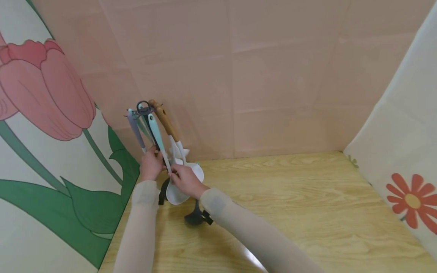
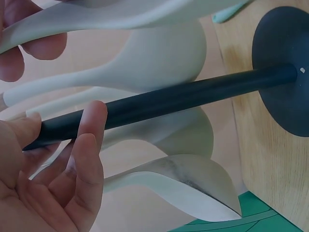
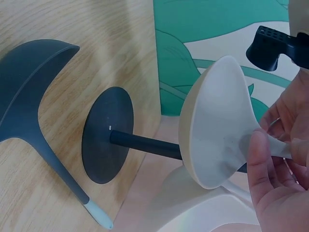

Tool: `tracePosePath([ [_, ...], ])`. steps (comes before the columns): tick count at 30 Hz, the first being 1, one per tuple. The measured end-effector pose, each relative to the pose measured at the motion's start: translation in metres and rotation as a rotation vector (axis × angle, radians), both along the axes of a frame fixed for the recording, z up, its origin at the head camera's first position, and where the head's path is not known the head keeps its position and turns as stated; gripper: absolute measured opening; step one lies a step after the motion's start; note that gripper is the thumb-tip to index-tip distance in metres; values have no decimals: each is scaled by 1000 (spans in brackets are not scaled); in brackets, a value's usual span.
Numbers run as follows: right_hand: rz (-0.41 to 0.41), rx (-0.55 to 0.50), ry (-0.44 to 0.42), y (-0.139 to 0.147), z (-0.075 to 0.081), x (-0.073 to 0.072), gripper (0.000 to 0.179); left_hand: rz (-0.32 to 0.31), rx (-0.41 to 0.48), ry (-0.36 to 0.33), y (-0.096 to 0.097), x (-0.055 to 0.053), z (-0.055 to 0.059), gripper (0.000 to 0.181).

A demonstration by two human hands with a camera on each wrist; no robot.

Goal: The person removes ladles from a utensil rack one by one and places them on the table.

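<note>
A black utensil stand has a hooked top (image 1: 145, 110), a slim pole (image 2: 193, 98) and a round base (image 3: 108, 157). My left hand (image 1: 151, 165) grips the pole, thumb and fingers round it. With thumb and fingers, my right hand (image 1: 187, 180) pinches the neck of a white ladle with a mint handle (image 1: 155, 131). Its bowl (image 3: 219, 125) hangs low, in front of the pole. The handle's top is close to the hooks; whether it hangs on one cannot be told. Other utensils with brown handles (image 1: 167, 121) and a grey-lilac handle (image 1: 136, 129) surround the pole.
A dark grey ladle (image 3: 43, 130) with a mint handle lies on the wood-grain table (image 1: 290, 197), near the stand's base. Behind the stand rises a pink cloth wall (image 1: 273, 94). A tulip-printed panel (image 1: 68, 163) borders the left, a flower-printed one (image 1: 392, 151) the right.
</note>
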State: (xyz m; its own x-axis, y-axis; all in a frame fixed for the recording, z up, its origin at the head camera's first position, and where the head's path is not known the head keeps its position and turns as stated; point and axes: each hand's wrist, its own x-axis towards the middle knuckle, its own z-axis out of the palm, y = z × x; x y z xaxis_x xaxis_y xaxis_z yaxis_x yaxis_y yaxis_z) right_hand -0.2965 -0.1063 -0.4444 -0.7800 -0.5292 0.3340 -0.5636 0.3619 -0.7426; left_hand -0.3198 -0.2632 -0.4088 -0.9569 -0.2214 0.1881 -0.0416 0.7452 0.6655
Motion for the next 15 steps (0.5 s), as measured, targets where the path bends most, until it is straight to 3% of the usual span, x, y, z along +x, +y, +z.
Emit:
tracePosePath([
  [15,4,-2,13,1,-3,2,13,-4,-6,-10,-3,-5,-5,33],
])
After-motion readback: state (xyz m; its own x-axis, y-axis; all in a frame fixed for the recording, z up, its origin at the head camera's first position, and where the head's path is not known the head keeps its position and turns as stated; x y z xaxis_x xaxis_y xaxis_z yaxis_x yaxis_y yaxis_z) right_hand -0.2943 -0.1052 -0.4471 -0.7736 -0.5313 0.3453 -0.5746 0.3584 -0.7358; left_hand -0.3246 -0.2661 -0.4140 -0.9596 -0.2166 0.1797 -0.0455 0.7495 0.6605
